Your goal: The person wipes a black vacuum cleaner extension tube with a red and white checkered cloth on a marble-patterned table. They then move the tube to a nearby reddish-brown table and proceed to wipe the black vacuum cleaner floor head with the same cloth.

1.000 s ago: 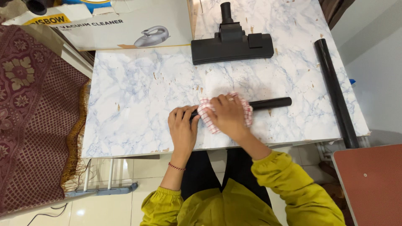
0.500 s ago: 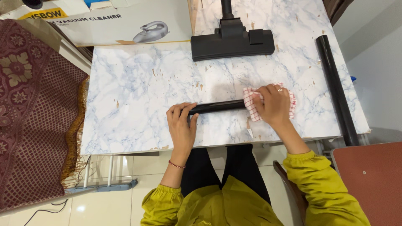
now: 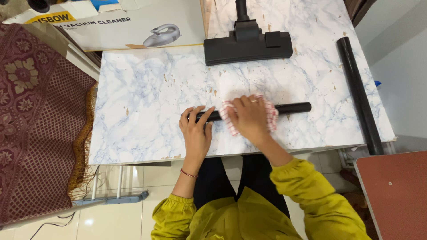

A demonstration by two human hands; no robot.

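While I am looking down through the head view, I am seeing the right hand (image 3: pixel 250 118) pressing a red-and-white checked cloth (image 3: pixel 270 116) around the middle of a black vacuum tube (image 3: pixel 291 108). Half a second ago that hand and cloth were sitting near the tube's right end; a second ago they were about where they are now. So the cloth is travelling back and forth along the tube, and I am judging the wiping as mid-course, with the right end now showing bare beyond the fingers.

The left hand (image 3: pixel 196 131) is steadying the tube's left end, fingers spread slightly and curled over it. The right fingers are lying close together, clamped over cloth and tube.

The tube is lying flat on the marble-patterned table (image 3: pixel 147 98), long axis running left to right, its free end pointing right, away from both hands. A black floor nozzle (image 3: pixel 247 43) is resting well beyond the fingertips; a longer black tube (image 3: pixel 359 95) is lying far right.
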